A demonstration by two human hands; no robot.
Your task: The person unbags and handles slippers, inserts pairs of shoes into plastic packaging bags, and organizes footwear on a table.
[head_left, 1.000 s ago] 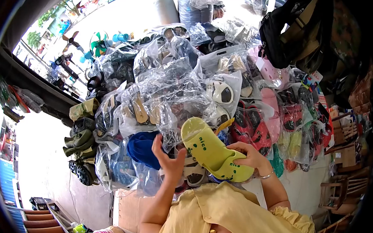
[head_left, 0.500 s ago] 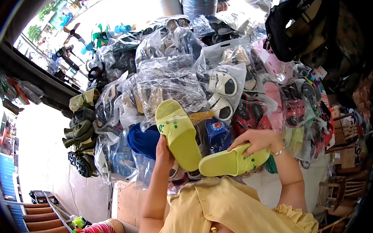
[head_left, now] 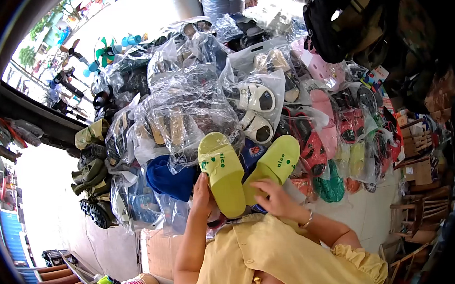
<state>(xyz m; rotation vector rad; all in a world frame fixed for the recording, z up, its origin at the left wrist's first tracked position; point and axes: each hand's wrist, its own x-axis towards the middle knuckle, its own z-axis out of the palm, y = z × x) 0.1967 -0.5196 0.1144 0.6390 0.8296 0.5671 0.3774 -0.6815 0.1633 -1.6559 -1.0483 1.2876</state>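
The left hand (head_left: 201, 199) grasps the first yellow-green slide (head_left: 220, 176) at its outer edge, fingers partly hidden behind it; the strap lies beyond the fingertips. The right hand (head_left: 275, 197) has bent fingers against the heel part of the second yellow-green slide (head_left: 278, 162); whether they clench it cannot be told. A blue item (head_left: 171, 179) lies just left of the left fingers.
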